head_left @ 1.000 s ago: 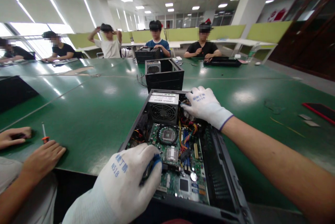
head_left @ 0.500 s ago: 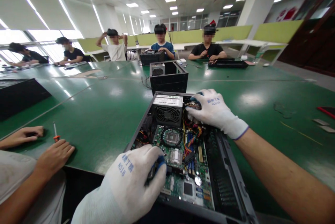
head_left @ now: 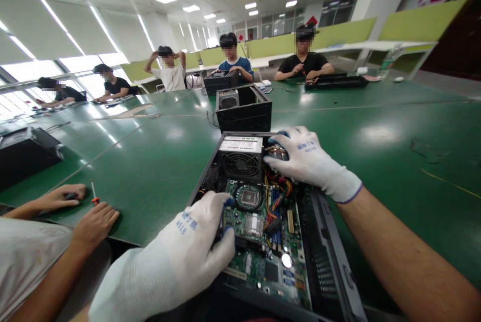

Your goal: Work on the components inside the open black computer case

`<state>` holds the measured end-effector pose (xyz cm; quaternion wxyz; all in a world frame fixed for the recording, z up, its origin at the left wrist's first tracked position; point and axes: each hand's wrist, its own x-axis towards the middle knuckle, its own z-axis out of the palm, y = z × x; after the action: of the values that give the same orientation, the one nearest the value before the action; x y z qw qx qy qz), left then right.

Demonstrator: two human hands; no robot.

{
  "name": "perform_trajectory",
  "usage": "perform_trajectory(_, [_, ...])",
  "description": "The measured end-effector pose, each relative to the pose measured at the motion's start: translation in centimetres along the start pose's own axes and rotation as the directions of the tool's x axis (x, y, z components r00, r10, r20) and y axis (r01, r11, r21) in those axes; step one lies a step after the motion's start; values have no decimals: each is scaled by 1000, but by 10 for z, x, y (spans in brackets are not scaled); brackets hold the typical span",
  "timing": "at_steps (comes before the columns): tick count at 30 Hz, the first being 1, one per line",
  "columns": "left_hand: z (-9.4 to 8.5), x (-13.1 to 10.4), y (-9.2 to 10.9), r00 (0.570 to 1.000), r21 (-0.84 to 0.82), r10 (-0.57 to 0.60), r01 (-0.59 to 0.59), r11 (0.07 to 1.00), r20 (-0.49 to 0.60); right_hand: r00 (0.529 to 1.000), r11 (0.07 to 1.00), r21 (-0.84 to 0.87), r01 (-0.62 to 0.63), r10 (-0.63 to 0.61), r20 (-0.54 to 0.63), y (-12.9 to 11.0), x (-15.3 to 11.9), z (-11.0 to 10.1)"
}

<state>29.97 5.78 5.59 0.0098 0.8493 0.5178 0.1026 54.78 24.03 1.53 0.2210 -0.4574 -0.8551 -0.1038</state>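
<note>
Black metal computer case (head_left: pixel 330 267) lies open on the green table (head_left: pixel 150 171), holding a motherboard (head_left: pixel 263 242), fan-fronted power supply (head_left: pixel 240 159) and coloured cables (head_left: pixel 280 191). Left hand (head_left: pixel 195 247) fingers clench a dark tool (head_left: pixel 221 221) over the board; right hand (head_left: pixel 304 159) fingers curl on something beside the supply.

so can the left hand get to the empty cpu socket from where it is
Probably yes. The left hand sits at the open case's near edge, closed on a small dark tool, and the cpu socket lies just beyond its fingers with nothing covering it.
</note>
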Motion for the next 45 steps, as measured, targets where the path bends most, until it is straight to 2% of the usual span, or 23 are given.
perform_trajectory(2, [-2, 18, 1, 993, 40, -27, 23, 999, 111, 1000, 1000, 19, 4, -4, 1, 1, -1, 0])
perform_trajectory(5, [14, 55, -1, 972, 77, -81, 65, 995, 221, 1000, 999, 41, -5, 5, 7, 1, -1, -1])
perform_trajectory(9, [49, 103, -11, 867, 208, -160, 67, 976, 472, 1000, 998, 58, 17, -17, 2, 1, -2, -4])
perform_trajectory(11, [64, 119, -17, 834, 256, -179, 47, 966, 521, 1000, 997, 71, 25, -26, 5, 1, -3, -5])
perform_trajectory(14, [78, 133, -24, 814, 273, -170, 15, 962, 556, 1000, 996, 80, 27, -28, 6, 2, -4, -5])
perform_trajectory(17, [89, 138, -29, 812, 265, -135, -25, 964, 568, 999, 996, 80, 36, -37, -1, 3, -5, -4])
perform_trajectory(23, [101, 139, -36, 848, 239, -106, -25, 971, 519, 999, 995, 90, 46, -46, 0, 3, -6, -3])
perform_trajectory(29, [101, 141, -33, 835, 228, -103, -28, 973, 540, 999, 994, 104, 46, -45, -12, 3, -5, -3])
perform_trajectory(38, [103, 143, -34, 846, 211, -88, -29, 977, 526, 998, 995, 88, 56, -54, -17, 4, -5, -2])
perform_trajectory(45, [104, 145, -36, 833, 226, -74, -62, 972, 548, 999, 995, 80, 54, -54, -4, 2, -5, -4])
